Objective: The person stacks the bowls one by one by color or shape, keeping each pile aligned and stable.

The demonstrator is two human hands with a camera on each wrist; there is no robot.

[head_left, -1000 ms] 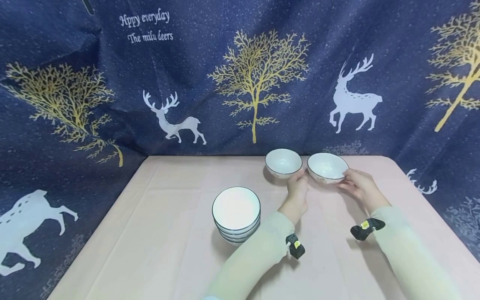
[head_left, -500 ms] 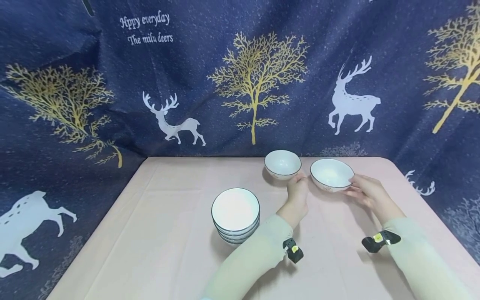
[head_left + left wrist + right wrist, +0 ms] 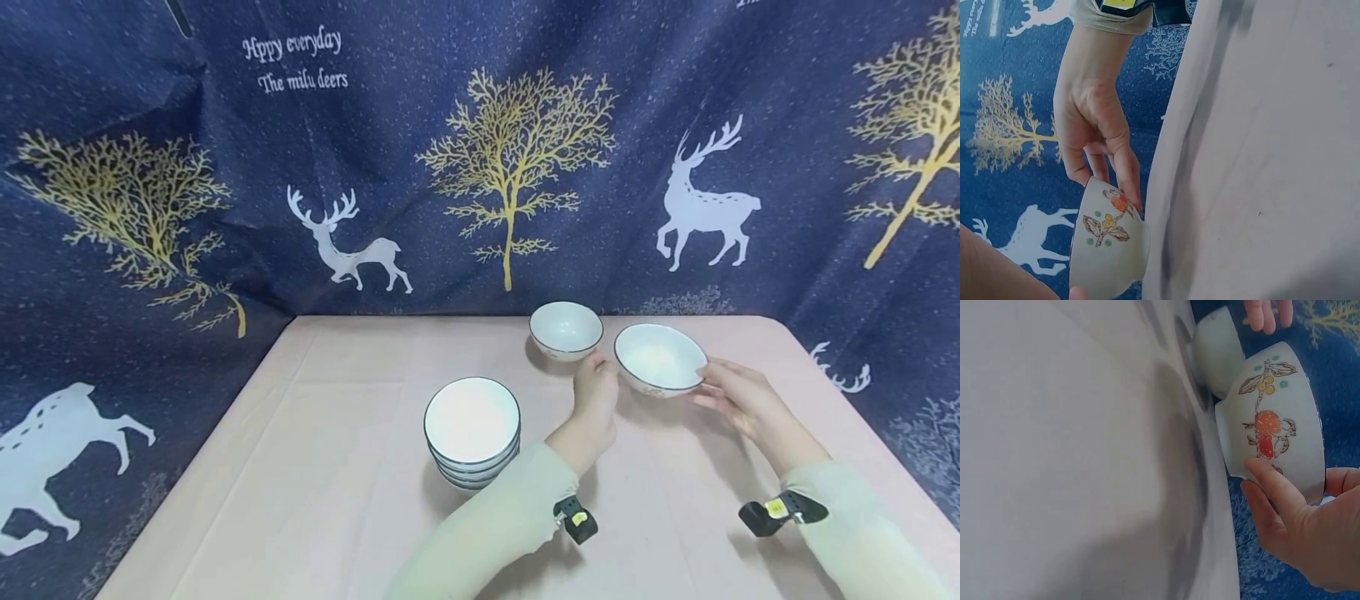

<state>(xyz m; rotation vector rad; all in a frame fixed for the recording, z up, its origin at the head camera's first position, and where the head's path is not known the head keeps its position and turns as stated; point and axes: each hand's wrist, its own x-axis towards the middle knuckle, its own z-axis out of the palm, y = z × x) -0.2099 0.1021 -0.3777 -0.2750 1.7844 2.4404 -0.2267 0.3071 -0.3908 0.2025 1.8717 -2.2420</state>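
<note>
My right hand [image 3: 746, 400] grips the right edge of a white bowl [image 3: 658, 354], thumb inside the rim and fingers underneath. This bowl has a dark rim and painted birds and leaves, clearest in the right wrist view. It appears slightly raised and tilted. A second white bowl [image 3: 566, 327] stands just left of it near the table's back edge. My left hand [image 3: 596, 396] hovers between the two bowls. Its fingertips [image 3: 1269, 315] show apart from the held bowl in the right wrist view; whether it touches the second bowl is hard to tell.
A stack of several white bowls [image 3: 472, 425] stands left of my left forearm. The pale pink tabletop [image 3: 322, 467] ends at a dark blue curtain [image 3: 450, 167] printed with deer and trees. Each wrist wears a black camera.
The right hand has drawn its bowl toward me and a little to the right, then slightly back left. The left hand has moved slightly nearer to me. Second bowl and stack stay put.
</note>
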